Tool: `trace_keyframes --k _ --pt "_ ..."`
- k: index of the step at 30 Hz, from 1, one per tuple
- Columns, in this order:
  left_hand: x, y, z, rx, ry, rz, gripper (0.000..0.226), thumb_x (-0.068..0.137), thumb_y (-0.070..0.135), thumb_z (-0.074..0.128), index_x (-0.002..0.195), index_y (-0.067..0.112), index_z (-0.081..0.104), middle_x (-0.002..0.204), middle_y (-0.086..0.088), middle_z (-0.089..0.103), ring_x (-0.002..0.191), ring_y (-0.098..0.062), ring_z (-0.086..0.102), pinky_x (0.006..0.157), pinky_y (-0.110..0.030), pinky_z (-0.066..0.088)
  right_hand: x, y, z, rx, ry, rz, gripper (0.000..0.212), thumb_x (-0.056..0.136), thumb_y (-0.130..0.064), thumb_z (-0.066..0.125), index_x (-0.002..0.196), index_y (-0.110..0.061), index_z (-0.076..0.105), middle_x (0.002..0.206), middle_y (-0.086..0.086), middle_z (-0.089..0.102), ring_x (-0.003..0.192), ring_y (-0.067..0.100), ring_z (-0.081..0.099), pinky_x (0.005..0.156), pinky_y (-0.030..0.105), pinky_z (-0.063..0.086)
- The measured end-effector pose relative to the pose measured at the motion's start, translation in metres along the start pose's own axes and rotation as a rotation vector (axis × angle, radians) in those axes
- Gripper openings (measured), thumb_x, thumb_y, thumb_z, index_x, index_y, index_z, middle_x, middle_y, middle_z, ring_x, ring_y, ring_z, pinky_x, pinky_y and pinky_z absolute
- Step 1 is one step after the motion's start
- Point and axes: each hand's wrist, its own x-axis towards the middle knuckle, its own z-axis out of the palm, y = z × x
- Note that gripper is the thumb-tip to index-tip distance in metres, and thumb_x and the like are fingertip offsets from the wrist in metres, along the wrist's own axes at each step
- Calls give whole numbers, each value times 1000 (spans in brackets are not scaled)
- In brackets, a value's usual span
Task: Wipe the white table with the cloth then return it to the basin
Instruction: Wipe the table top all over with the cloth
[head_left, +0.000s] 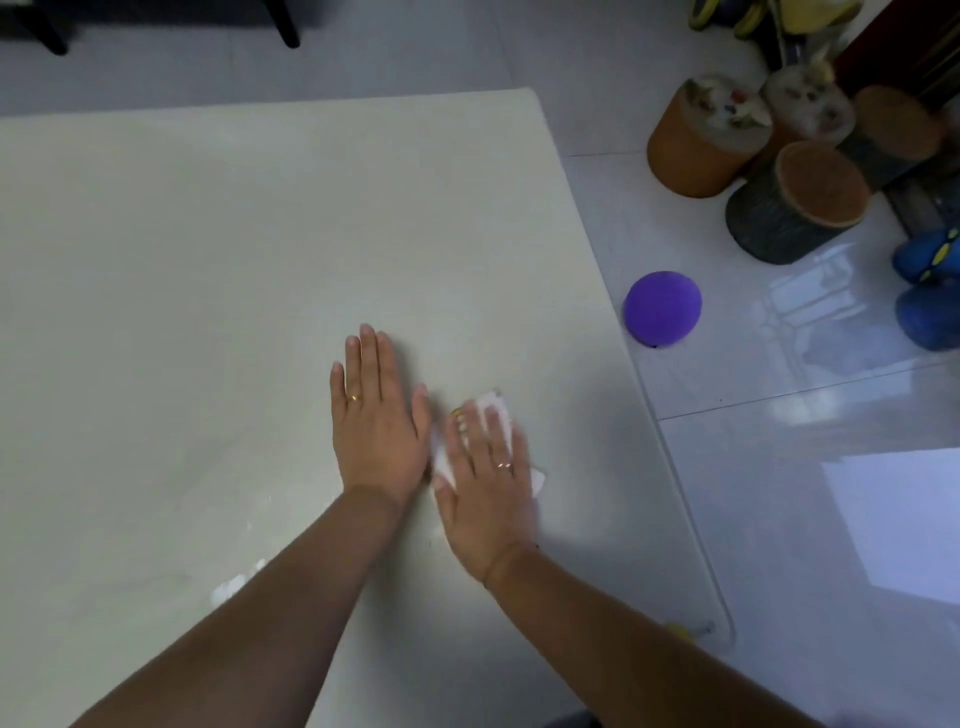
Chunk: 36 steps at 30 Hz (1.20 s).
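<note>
Mid-wipe: cloth pinned flat under the right hand, basin nowhere in view.

Head view: the right hand (488, 483) lay at 6 o'clock from the frame's centre with its fingers straight and spread. It pressed the white cloth (492, 404) flat onto the white table (208, 249), gripping nothing. The left hand (376, 421) rested just beside it at 9 o'clock, palm down and fingers straight on the bare top, its thumb almost touching the cloth's edge. Pale smears (234, 587) showed on the table towards 7 o'clock; wet or residue, I could not tell. On the floor a purple ball (662, 308) sat at 3 o'clock, with brown pots (701, 140) at 1 o'clock. By my judgement the wiping was under way, with most of the table's far and left stretches yet to be covered. The return to the basin was not yet begun.
</note>
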Motion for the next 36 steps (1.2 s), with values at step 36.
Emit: trace_keyframes --k 36 --pt "29 -15 25 71 -58 -1 67 95 41 20 151 4 15 160 -12 13 149 -24 7 121 -40 5 172 41 -30 -2 -14 -343 58 98 -39 28 150 -21 12 160 1 5 147 20 1 117 42 -4"
